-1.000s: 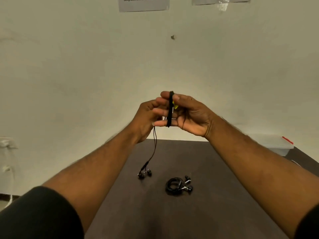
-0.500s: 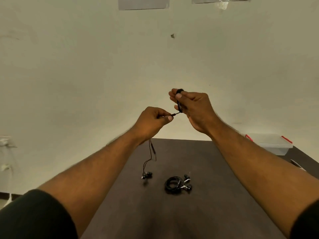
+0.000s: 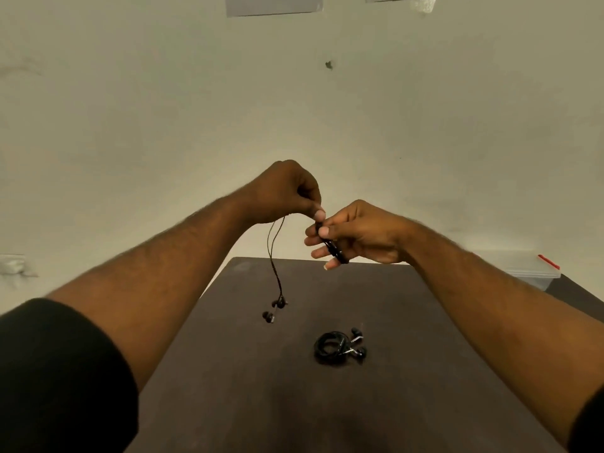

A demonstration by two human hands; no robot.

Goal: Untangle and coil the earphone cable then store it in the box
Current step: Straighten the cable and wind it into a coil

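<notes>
Well above table point(image 3: 425, 371), cable point(image 3: 276, 266) aloft.

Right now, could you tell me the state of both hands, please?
Left hand: closed, pinching the loose earphone cable.
Right hand: closed, holding the cable's coiled part.

the box point(image 3: 536, 273) is half hidden behind the right forearm; wall papers point(image 3: 273, 4) are cut off above.

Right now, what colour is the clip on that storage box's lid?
Red, on the clear storage box; the head view shows it.
</notes>
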